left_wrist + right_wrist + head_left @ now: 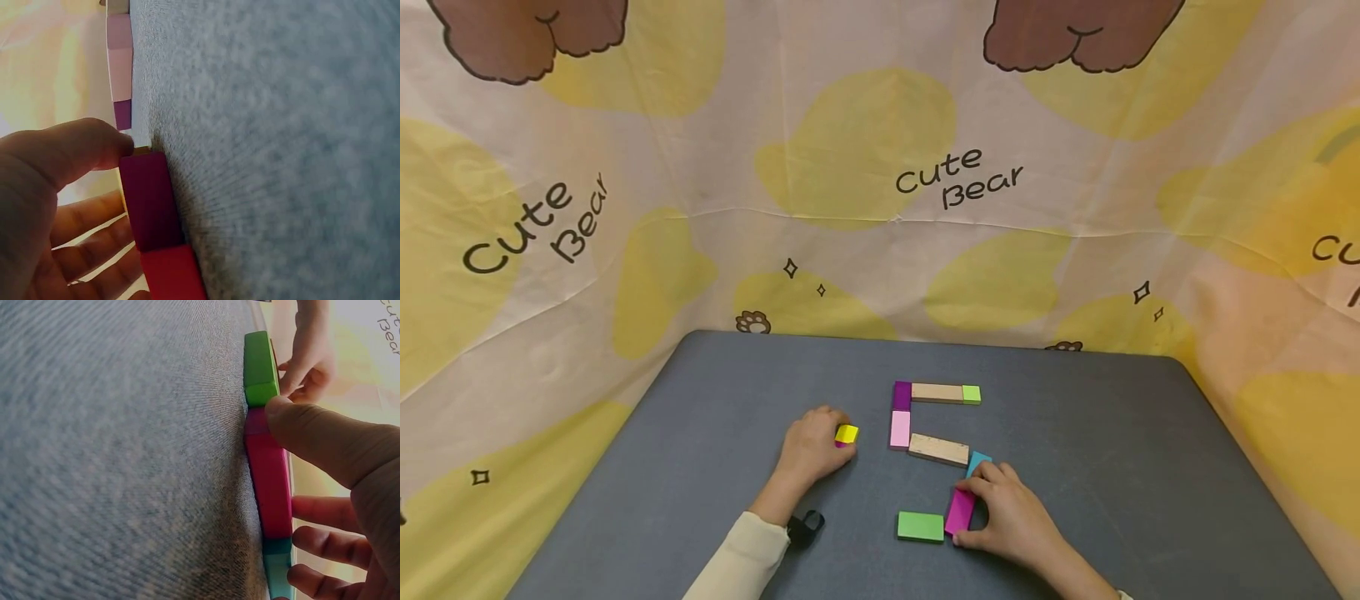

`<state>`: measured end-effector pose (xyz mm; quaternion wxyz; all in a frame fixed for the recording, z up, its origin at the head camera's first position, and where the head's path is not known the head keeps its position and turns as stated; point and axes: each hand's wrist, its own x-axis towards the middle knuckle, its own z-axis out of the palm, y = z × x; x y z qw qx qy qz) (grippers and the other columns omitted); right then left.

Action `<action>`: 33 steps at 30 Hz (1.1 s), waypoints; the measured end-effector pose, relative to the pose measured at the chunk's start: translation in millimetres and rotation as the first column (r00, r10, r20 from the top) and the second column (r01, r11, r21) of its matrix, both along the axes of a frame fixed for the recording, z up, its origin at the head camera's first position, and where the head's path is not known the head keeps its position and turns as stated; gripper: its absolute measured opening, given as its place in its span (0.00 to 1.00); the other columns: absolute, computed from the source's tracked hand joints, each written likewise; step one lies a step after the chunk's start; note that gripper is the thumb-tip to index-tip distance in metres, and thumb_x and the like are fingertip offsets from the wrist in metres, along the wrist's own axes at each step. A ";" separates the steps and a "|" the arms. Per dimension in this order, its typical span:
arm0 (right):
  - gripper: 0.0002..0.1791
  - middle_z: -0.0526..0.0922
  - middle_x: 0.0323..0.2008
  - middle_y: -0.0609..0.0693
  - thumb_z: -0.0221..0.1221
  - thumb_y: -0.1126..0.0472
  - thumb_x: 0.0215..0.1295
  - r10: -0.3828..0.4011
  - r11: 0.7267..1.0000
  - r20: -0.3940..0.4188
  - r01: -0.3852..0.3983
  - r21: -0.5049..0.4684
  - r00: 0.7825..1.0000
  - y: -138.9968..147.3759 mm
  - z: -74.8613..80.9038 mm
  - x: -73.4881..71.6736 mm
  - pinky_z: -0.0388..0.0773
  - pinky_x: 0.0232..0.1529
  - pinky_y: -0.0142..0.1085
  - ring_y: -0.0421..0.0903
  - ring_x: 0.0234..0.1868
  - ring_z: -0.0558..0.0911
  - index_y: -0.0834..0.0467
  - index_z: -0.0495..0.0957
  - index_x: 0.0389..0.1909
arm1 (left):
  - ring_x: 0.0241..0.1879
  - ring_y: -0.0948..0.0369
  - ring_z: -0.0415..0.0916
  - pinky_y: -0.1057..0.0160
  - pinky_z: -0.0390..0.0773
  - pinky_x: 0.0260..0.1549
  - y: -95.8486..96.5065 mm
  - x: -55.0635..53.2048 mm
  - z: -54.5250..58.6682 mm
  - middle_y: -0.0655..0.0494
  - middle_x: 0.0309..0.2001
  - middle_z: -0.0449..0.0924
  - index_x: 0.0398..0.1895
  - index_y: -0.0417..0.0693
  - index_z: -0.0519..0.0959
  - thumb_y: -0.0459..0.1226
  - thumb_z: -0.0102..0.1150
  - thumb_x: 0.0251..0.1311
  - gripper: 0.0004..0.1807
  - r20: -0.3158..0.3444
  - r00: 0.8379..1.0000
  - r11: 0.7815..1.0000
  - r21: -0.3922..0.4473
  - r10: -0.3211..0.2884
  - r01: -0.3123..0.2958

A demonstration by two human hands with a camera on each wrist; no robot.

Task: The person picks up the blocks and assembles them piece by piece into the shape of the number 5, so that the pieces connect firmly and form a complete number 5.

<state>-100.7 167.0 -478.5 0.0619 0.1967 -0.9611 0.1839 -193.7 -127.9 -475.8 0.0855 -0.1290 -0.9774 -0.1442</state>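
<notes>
My right hand (1011, 512) grips a magenta block (959, 512) lengthwise, thumb at the near end and fingertips toward the far end. A green block (921, 527) lies just left of its near end, and a blue block (977, 463), partly hidden by my fingers, adjoins its far end. My left hand (811, 446) holds small blocks low over the table, left of the row; a yellow block (847, 434) shows from above. In the left wrist view, a purple block (150, 203) and a red block (174, 274) sit end to end beside my thumb and fingers.
Two wooden blocks, one upper (937, 392) and one lower (938, 449), adjoin a purple block (902, 396) and a pink block (900, 430). A lime cube (972, 395) ends the top row. A printed curtain (880, 275) hangs behind the grey table (1120, 433).
</notes>
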 end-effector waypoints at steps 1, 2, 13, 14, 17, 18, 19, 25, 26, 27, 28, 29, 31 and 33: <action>0.32 0.74 0.36 0.39 0.77 0.42 0.31 0.000 1.000 0.003 0.000 0.000 1.000 0.1 0.2 0.0 0.72 0.31 0.32 0.38 0.37 0.66 0.51 0.84 0.42 | 0.30 0.57 0.74 0.57 0.72 0.27 0.5 0.0 0.2 0.55 0.31 0.79 0.36 0.49 0.84 0.44 0.68 0.42 0.16 -0.005 1.000 1.000 0.004 0.000 0.000; 0.32 0.74 0.36 0.38 0.77 0.42 0.31 -0.001 1.000 0.005 0.001 0.002 1.000 0.2 0.4 0.0 0.72 0.31 0.32 0.38 0.37 0.66 0.51 0.84 0.42 | 0.30 0.57 0.74 0.57 0.73 0.28 1.0 0.0 0.3 0.55 0.32 0.79 0.36 0.49 0.84 0.44 0.68 0.42 0.16 -0.010 1.000 1.000 0.007 -0.003 0.003; 0.32 0.72 0.34 0.38 0.77 0.42 0.31 0.009 1.000 0.003 -0.009 -0.004 1.000 0.8 -0.5 -0.6 0.71 0.30 0.31 0.38 0.37 0.65 0.51 0.84 0.42 | 0.32 0.61 0.71 0.63 0.72 0.28 4.5 5.5 6.3 0.58 0.34 0.80 0.37 0.53 0.85 0.47 0.70 0.43 0.16 -0.063 0.995 0.996 0.035 -0.074 0.076; 0.32 0.72 0.34 0.38 0.77 0.42 0.31 0.010 1.000 0.001 -0.010 -0.004 1.000 0.8 -0.6 -0.5 0.71 0.30 0.31 0.38 0.37 0.65 0.51 0.84 0.42 | 0.31 0.62 0.70 0.64 0.72 0.28 5.1 6.5 7.6 0.58 0.34 0.80 0.36 0.53 0.85 0.47 0.71 0.43 0.16 -0.057 0.995 0.996 0.036 -0.081 0.083; 0.33 0.72 0.34 0.38 0.77 0.42 0.31 0.010 1.000 -0.007 -0.010 0.001 1.000 0.9 -0.5 -0.6 0.71 0.30 0.31 0.38 0.36 0.65 0.51 0.84 0.42 | 0.32 0.63 0.71 0.65 0.74 0.29 6.9 10.2 11.2 0.59 0.34 0.80 0.36 0.54 0.85 0.49 0.71 0.43 0.16 -0.031 0.994 0.994 0.036 -0.101 0.102; 0.33 0.72 0.34 0.38 0.77 0.42 0.31 0.011 1.000 -0.008 -0.011 0.004 1.000 1.0 -0.5 -0.7 0.71 0.30 0.31 0.38 0.36 0.65 0.51 0.84 0.42 | 0.33 0.63 0.71 0.65 0.74 0.29 7.6 11.5 12.3 0.59 0.35 0.81 0.36 0.54 0.85 0.49 0.71 0.44 0.16 -0.022 0.994 0.994 0.035 -0.106 0.107; 0.33 0.72 0.34 0.38 0.77 0.42 0.31 0.011 1.000 -0.008 -0.011 0.007 1.000 0.9 -0.4 -0.7 0.71 0.30 0.31 0.38 0.36 0.65 0.51 0.84 0.42 | 0.33 0.63 0.71 0.65 0.75 0.30 8.1 13.2 13.5 0.60 0.35 0.81 0.36 0.54 0.85 0.50 0.72 0.44 0.16 -0.016 0.994 0.993 0.030 -0.110 0.111; 0.33 0.74 0.35 0.39 0.77 0.41 0.32 0.011 1.000 0.006 -0.011 0.026 1.000 1.2 0.7 -1.0 0.72 0.31 0.33 0.38 0.37 0.65 0.51 0.84 0.43 | 0.29 0.66 0.69 0.69 0.71 0.25 12.3 23.6 19.7 0.61 0.34 0.82 0.35 0.54 0.85 0.50 0.72 0.43 0.16 0.003 0.986 0.986 0.035 -0.166 0.166; 0.33 0.74 0.35 0.40 0.77 0.41 0.32 0.011 1.000 0.008 -0.011 0.026 1.000 1.3 0.8 -1.0 0.72 0.31 0.33 0.38 0.37 0.65 0.51 0.84 0.43 | 0.28 0.66 0.68 0.69 0.70 0.24 13.4 25.4 20.4 0.61 0.33 0.82 0.34 0.54 0.85 0.50 0.72 0.43 0.16 0.008 0.984 0.983 0.038 -0.179 0.178; 0.33 0.74 0.35 0.40 0.77 0.41 0.32 0.010 1.000 0.010 -0.010 0.024 1.000 1.2 0.8 -1.0 0.72 0.30 0.32 0.38 0.37 0.65 0.52 0.84 0.43 | 0.27 0.67 0.68 0.70 0.70 0.24 14.5 27.1 20.8 0.61 0.32 0.82 0.34 0.54 0.85 0.49 0.72 0.43 0.15 0.015 0.981 0.981 0.038 -0.191 0.191; 0.33 0.74 0.35 0.40 0.77 0.41 0.32 0.010 1.000 0.009 -0.010 0.020 1.000 1.1 0.6 -1.0 0.72 0.31 0.32 0.38 0.37 0.65 0.52 0.84 0.43 | 0.26 0.67 0.67 0.69 0.69 0.24 15.7 29.0 21.0 0.61 0.32 0.81 0.34 0.54 0.85 0.49 0.72 0.43 0.15 0.022 0.979 0.979 0.038 -0.203 0.202; 0.33 0.74 0.35 0.40 0.77 0.41 0.31 0.009 1.000 0.007 -0.010 0.017 1.000 1.0 0.3 -1.0 0.72 0.31 0.32 0.38 0.36 0.65 0.52 0.85 0.43 | 0.26 0.68 0.67 0.69 0.69 0.23 17.0 30.9 21.2 0.61 0.31 0.81 0.34 0.54 0.85 0.49 0.71 0.44 0.15 0.032 0.977 0.977 0.039 -0.212 0.211; 0.33 0.74 0.33 0.39 0.77 0.42 0.31 0.011 1.000 0.000 -0.011 0.009 1.000 0.7 -0.2 -1.0 0.72 0.31 0.31 0.38 0.36 0.65 0.53 0.85 0.42 | 0.25 0.68 0.67 0.69 0.69 0.23 19.6 35.0 21.4 0.61 0.30 0.80 0.33 0.54 0.85 0.50 0.71 0.44 0.15 0.054 0.973 0.974 0.039 -0.223 0.221; 0.33 0.74 0.33 0.39 0.77 0.42 0.31 0.015 1.000 -0.008 -0.015 0.007 1.000 0.5 -0.6 -1.0 0.71 0.31 0.31 0.38 0.36 0.65 0.53 0.85 0.42 | 0.25 0.69 0.66 0.70 0.68 0.23 22.1 39.1 20.7 0.62 0.29 0.80 0.32 0.55 0.85 0.50 0.71 0.44 0.14 0.074 0.971 0.973 0.037 -0.229 0.227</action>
